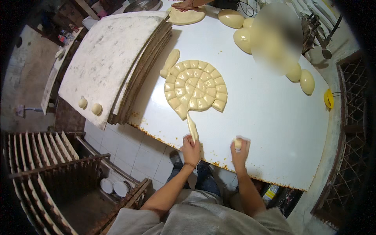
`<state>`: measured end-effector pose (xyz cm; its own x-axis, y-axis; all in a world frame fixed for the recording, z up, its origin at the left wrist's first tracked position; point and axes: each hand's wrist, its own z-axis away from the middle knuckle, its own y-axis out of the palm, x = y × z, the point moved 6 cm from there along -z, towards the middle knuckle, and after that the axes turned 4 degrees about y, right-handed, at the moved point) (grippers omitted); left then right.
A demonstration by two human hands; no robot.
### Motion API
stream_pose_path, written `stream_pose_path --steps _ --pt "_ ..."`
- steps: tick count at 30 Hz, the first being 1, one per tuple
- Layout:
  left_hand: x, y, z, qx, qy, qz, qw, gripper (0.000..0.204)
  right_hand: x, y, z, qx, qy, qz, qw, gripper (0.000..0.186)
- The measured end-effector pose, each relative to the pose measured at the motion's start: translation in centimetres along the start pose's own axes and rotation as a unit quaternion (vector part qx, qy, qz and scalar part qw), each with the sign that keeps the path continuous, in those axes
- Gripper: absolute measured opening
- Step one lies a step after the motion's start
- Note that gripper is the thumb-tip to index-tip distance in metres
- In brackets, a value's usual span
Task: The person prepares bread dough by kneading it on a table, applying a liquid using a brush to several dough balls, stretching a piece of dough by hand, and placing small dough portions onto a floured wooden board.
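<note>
On the white table, a flat spiral of cut dough point(194, 84) lies glossy and pale, scored into many small pieces. A narrow dough strip point(191, 123) runs from its lower edge toward me. My left hand point(190, 149) is closed around the near end of that strip, at the table's front edge. Farther right, my right hand point(240, 150) has its fingers curled round a small piece of dough point(237, 143), just above the tabletop. Next to the spiral's upper left lies a longer dough roll point(170, 62).
Stacked floured boards point(113, 58) stand at the left, with two dough balls point(96, 109) on top. Another person's hand point(183, 5) presses a flat dough piece point(187, 16) at the far edge. Several dough lumps point(307, 82) lie far right. A wooden rack point(58, 166) stands lower left.
</note>
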<state>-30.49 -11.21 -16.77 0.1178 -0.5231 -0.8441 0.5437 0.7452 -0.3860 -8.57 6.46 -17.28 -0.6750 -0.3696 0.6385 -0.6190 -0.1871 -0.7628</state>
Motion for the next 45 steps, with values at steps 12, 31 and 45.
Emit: stream_pose_path --steps 12,31,45 --pt "-2.4 6.1 0.4 0.258 0.560 -0.211 0.758 0.032 1.4 -1.0 4.5 0.066 -0.080 0.054 0.993 0.041" --pt "-10.7 7.4 -0.7 0.298 0.578 -0.142 0.747 0.042 1.3 -1.6 -0.2 -0.024 -0.025 0.075 0.997 0.041" --pt "-3.9 0.3 -5.1 0.391 0.540 -0.199 0.718 0.022 -3.6 -5.6 5.2 0.027 -0.067 0.081 0.994 0.036"
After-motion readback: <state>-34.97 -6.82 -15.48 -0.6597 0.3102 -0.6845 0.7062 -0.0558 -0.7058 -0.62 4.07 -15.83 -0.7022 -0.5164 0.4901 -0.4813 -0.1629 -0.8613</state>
